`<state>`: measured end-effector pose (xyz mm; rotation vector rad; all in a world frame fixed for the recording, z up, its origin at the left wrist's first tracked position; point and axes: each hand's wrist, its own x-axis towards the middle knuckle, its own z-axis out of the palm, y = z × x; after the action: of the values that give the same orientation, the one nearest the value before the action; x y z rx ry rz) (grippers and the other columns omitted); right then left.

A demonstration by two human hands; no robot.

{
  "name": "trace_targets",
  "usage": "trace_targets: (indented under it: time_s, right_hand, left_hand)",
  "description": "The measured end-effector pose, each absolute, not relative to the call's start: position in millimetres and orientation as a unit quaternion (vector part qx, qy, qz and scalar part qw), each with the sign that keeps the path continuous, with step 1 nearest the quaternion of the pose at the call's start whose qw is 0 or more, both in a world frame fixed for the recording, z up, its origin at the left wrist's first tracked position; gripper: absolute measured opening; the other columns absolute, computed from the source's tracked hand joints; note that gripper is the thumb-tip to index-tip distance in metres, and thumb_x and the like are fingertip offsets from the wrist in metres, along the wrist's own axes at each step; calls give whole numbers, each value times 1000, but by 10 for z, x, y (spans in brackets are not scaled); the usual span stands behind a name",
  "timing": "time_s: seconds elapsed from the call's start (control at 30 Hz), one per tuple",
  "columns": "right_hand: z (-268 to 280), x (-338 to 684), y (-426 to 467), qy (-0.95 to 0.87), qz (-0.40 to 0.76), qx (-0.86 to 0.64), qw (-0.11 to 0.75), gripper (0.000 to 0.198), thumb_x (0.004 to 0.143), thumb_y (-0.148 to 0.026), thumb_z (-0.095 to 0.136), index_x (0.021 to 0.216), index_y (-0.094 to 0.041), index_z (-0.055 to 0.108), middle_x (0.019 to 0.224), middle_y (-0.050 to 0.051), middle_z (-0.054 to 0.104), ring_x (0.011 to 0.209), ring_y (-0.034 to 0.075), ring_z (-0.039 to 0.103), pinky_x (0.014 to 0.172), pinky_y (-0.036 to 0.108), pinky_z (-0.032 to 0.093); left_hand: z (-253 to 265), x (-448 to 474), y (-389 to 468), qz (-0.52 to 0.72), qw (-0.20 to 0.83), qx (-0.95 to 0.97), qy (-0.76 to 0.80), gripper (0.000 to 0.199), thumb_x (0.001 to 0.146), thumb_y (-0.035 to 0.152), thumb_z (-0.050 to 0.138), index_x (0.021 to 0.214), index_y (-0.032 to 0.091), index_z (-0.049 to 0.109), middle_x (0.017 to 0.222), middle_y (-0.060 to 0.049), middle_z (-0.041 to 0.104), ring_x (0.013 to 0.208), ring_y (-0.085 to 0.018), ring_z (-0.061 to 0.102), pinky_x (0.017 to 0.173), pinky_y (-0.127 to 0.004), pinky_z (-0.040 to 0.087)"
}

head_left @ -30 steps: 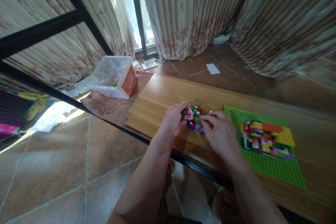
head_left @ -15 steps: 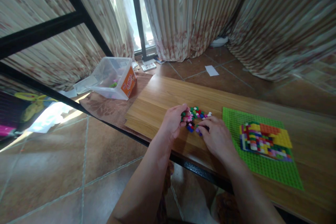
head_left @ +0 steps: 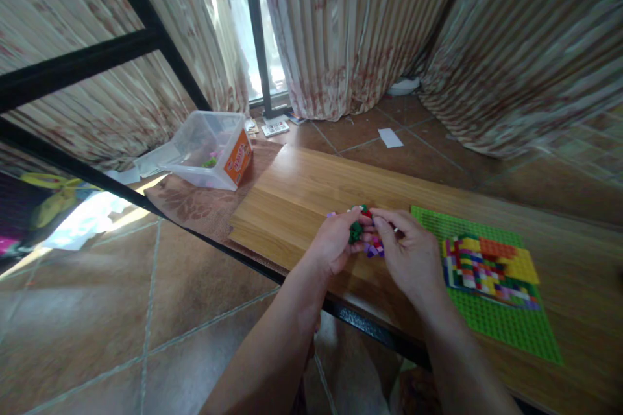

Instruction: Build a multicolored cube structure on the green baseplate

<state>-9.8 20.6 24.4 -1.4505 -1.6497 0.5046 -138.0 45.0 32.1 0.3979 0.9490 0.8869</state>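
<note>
My left hand [head_left: 335,241] is curled, palm up, around a few dark green toy building bricks [head_left: 355,231]. Right beside it, the fingers of my right hand [head_left: 413,251] are closed in a pinch. Whatever they grip is too small to make out. A red brick [head_left: 366,213] shows close to the right fingertips. Purple bricks [head_left: 374,249] lie on the tabletop below the hands. Much of the loose pile is hidden behind my fingers. To the right, a multicoloured brick build [head_left: 491,267] rests on a green baseplate [head_left: 506,331].
The wooden tabletop [head_left: 302,185] has a dark metal front edge [head_left: 360,316]. At its left end, a clear plastic box [head_left: 199,175] with an orange label stands on a brown cloth [head_left: 187,204]. Striped curtains [head_left: 331,32] hang behind, and paper [head_left: 390,137] lies on the floor.
My left hand has moved right, over the loose bricks, and green bricks now show in it. My right hand has lifted from the purple bricks and come up to the left fingers.
</note>
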Motion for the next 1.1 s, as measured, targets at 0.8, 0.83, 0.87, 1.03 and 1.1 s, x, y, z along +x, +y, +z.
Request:
trace_targets:
  time_s: [0.8,0.83,0.87,1.03,1.1]
  right_hand:
    - [-112,156,696,-731,71,-656,174,29,87,-25,47,78,-20,74,86,9,69,87,22,60,82,36,43]
    - [-120,164,691,-737,62,-651,171,29,87,-25,47,79,-20,74,87,9,69,87,22,60,84,36,42]
    - [-125,173,684,-742,53,-646,169,30,88,-24,46,79,-20,74,88,9,69,88,22,60,84,36,42]
    - [-113,222,617,-756,33,-634,158,28,90,-26,48,85,-21,75,95,8,69,92,22,58,84,36,41]
    - [-96,232,582,-761,34,-631,149,26,90,-27,50,88,-22,75,98,8,69,95,23,57,84,37,41]
  left_hand:
    - [430,-1520,530,501,723,149,451,9,79,17,56,71,13,59,61,1,52,47,-5,44,45,-17,33]
    - [419,-1513,532,500,723,147,453,10,79,17,55,72,13,59,61,1,53,47,-5,45,47,-17,34]
    - [411,-1508,535,500,724,146,453,10,80,17,55,72,13,59,61,1,53,48,-5,46,48,-18,36]
    - [405,-1513,545,499,728,144,448,11,81,18,54,73,13,59,62,2,54,47,-5,46,49,-18,37]
    - [409,-1517,545,501,729,147,442,11,81,18,54,72,13,59,62,2,54,47,-5,46,49,-18,37]
